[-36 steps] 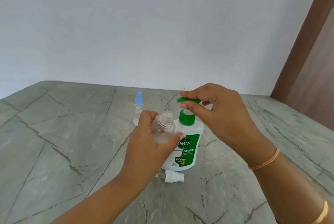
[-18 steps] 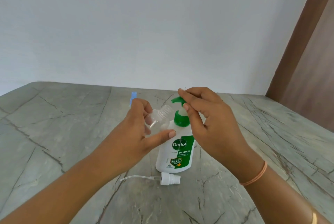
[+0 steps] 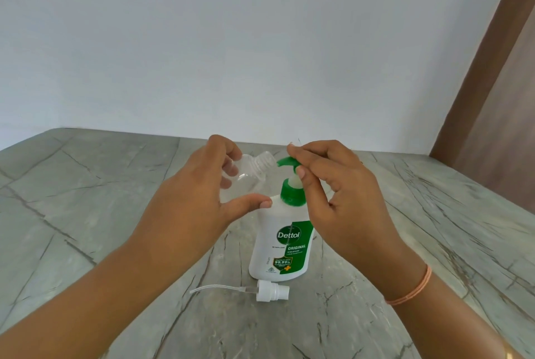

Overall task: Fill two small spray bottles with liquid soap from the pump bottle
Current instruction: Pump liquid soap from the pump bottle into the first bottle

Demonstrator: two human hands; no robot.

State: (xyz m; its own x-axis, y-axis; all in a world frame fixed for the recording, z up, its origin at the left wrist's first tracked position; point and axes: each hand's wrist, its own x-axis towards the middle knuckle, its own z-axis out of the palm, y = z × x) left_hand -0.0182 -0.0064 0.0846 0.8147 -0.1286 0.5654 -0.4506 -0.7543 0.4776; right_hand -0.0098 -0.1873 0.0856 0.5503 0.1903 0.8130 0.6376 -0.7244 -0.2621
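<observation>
left hand (image 3: 185, 208) fingers gripping the small clear plastic spray bottle (image 3: 246, 179), set its open neck just under the green pump spout (image 3: 285, 161) that the right hand (image 3: 347, 202) fingers pinch.

pump bottle (image 3: 282, 245) upright on table (image 3: 86, 214) | spray head (image 3: 272, 292) lying just before it | spray bottle (image 3: 249, 176) aloft, left of its top

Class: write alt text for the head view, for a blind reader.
A left hand holds an open clear spray bottle tilted toward the green spout of a Dettol pump bottle, whose pump the right hand pinches. A white spray cap lies on the grey table.
</observation>
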